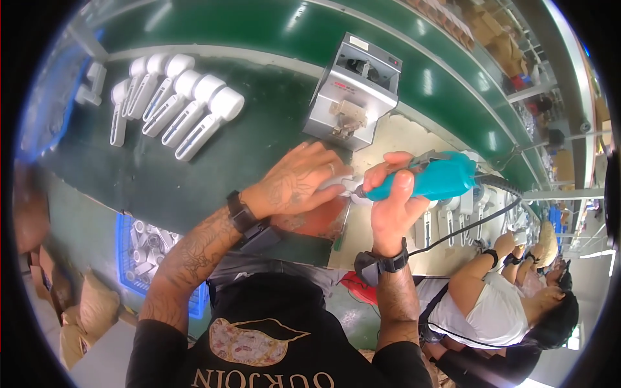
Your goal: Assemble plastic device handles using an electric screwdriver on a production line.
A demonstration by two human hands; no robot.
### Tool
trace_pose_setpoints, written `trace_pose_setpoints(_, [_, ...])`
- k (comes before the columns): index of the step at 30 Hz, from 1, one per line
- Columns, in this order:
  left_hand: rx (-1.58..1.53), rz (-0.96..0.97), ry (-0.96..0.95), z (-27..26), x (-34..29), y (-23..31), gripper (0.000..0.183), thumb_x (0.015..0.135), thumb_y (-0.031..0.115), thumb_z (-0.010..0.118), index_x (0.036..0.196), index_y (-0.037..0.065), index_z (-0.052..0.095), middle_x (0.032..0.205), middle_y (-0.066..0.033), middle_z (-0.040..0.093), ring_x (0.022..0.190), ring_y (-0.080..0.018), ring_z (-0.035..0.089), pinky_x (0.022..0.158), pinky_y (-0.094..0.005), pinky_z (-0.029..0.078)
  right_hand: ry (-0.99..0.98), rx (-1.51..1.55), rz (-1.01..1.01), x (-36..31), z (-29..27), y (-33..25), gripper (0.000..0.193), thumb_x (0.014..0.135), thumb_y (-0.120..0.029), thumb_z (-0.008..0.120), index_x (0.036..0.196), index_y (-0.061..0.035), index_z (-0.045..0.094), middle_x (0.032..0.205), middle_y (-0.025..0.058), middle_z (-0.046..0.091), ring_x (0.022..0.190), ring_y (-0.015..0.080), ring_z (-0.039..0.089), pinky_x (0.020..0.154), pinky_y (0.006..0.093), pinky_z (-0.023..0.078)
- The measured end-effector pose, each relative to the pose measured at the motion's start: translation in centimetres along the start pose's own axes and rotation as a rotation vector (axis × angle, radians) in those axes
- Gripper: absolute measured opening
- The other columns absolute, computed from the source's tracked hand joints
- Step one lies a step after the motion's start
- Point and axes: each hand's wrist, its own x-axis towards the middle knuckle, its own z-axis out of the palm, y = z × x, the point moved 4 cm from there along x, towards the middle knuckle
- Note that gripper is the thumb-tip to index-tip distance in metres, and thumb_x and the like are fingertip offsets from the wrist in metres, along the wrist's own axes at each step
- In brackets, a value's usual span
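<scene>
My right hand is wrapped round a teal electric screwdriver, held almost level with its tip pointing left. A black coiled cord runs from its rear end. Beside the tip, my left hand presses its fingers on a white plastic part, mostly hidden under them. The screwdriver tip meets or nearly meets this part; I cannot tell which. Under the left hand lies a reddish-orange pad. Just beyond both hands stands a grey box-shaped screw feeder.
Several white round-headed devices with long handles lie in a row at the far left. More white devices lie right of my hand. A blue crate of white parts stands below the table's left edge. Co-workers sit at the right.
</scene>
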Motion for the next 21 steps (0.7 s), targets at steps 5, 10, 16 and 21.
trace_pose_setpoints(5, [0.003,0.107,0.031,0.0,0.9,0.7,0.035,0.088,0.025,0.066,0.119,0.008,0.066,0.108,-0.0081,0.061,0.103,-0.0291,0.055,0.091,-0.0426,0.044,-0.017,-0.108,0.013,-0.5,-0.7,-0.2,0.037,0.103,-0.034,0.056,0.105,0.0028,0.057,0.073,0.0079,0.060,0.065,0.0175,0.058,0.062,0.0307,0.048])
trace_pose_setpoints(10, [-0.007,0.067,0.006,-0.4,1.4,1.8,0.036,0.087,0.024,0.066,0.117,0.003,0.065,0.115,-0.0136,0.063,0.106,-0.0348,0.056,0.094,-0.0451,0.043,-0.099,-0.204,0.003,-1.0,-0.8,0.9,0.011,0.096,-0.010,0.062,0.089,-0.0017,0.064,0.077,0.0029,0.064,0.068,0.0118,0.061,0.061,0.0271,0.049])
trace_pose_setpoints(16, [0.090,0.164,0.060,0.3,1.1,2.3,0.041,0.090,0.024,0.065,0.123,-0.001,0.061,0.122,-0.0189,0.062,0.107,-0.0400,0.055,0.093,-0.0474,0.043,0.010,-0.230,-0.019,-1.1,-0.7,-0.9,0.020,0.093,-0.018,0.070,0.096,-0.0002,0.064,0.072,0.0087,0.063,0.064,0.0161,0.057,0.060,0.0333,0.049])
trace_pose_setpoints(21, [0.146,0.179,-0.038,-0.5,-0.4,4.8,0.040,0.084,0.009,0.071,0.122,-0.001,0.062,0.126,-0.0227,0.061,0.116,-0.0454,0.055,0.102,-0.0513,0.043,-0.043,0.067,0.119,-2.0,-0.4,-2.5,0.019,0.097,-0.020,0.066,0.099,-0.0013,0.061,0.075,0.0029,0.060,0.067,0.0093,0.055,0.061,0.0276,0.047])
